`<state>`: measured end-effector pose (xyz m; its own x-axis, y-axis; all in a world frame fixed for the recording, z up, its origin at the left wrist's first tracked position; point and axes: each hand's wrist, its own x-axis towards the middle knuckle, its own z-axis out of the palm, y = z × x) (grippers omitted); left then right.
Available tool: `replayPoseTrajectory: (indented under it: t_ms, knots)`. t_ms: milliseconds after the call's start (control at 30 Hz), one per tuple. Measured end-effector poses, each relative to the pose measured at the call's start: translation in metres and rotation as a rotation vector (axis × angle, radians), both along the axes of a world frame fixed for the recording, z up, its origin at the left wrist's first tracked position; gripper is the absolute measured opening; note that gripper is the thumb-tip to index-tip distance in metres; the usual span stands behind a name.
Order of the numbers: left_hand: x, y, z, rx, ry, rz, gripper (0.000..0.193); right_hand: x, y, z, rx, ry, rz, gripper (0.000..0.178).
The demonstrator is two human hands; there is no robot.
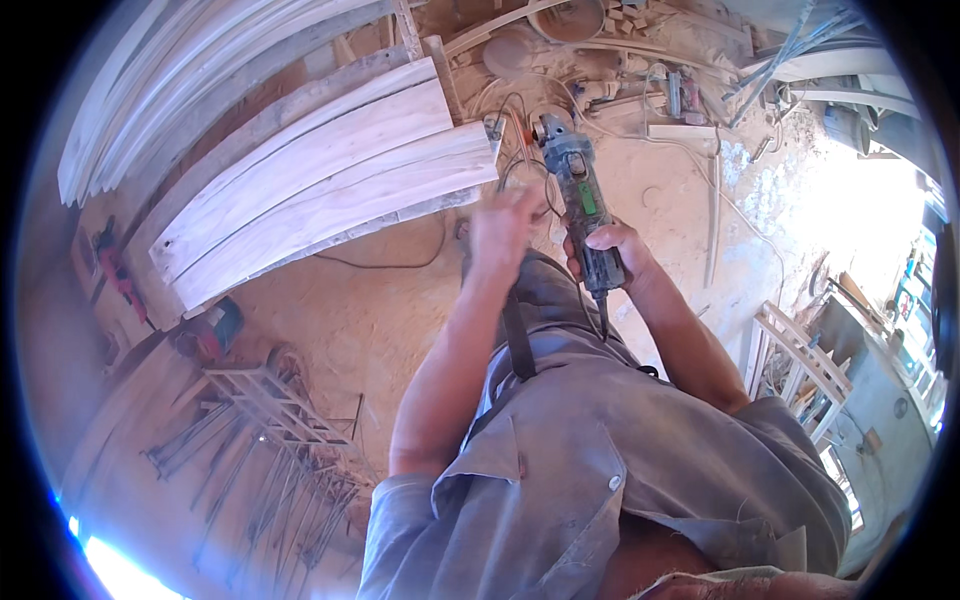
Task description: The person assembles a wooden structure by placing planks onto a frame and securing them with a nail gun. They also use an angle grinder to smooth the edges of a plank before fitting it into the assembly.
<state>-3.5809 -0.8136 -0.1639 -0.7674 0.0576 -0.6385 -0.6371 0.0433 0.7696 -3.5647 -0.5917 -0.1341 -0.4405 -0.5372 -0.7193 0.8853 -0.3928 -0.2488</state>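
An angle grinder (580, 190) with a dark, dusty body and a green label is upright in front of me, its head pointing away. My right hand (618, 248) is closed around the rear of its body, thumb across the top. The cord hangs from its back end toward my shirt. My left hand (505, 228) is just left of the grinder, apart from its body and smeared by motion, so its fingers cannot be made out. An orange side handle (521, 128) seems to stick out left of the grinder's head.
Long pale boards (330, 185) lie on a bench at the left. A red power tool (120, 280) lies at the far left. Metal clamps (270, 480) lean at lower left. Cords and wood scraps (625, 20) litter the dusty floor. A wooden frame (800, 365) stands at right.
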Motion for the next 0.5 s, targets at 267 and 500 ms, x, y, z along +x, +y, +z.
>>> replayPoseTrajectory:
  t_ms: [267,500]
  knots:
    - [-0.039,-0.143,-0.032,-1.196,0.284,-0.266,0.116,-0.05,-0.002,-0.009,-0.032,0.017,0.205,0.058]
    - [-0.046,-0.149,-0.038,-1.211,0.161,-0.372,0.126,-0.069,-0.011,0.004,-0.057,-0.026,0.245,0.05]
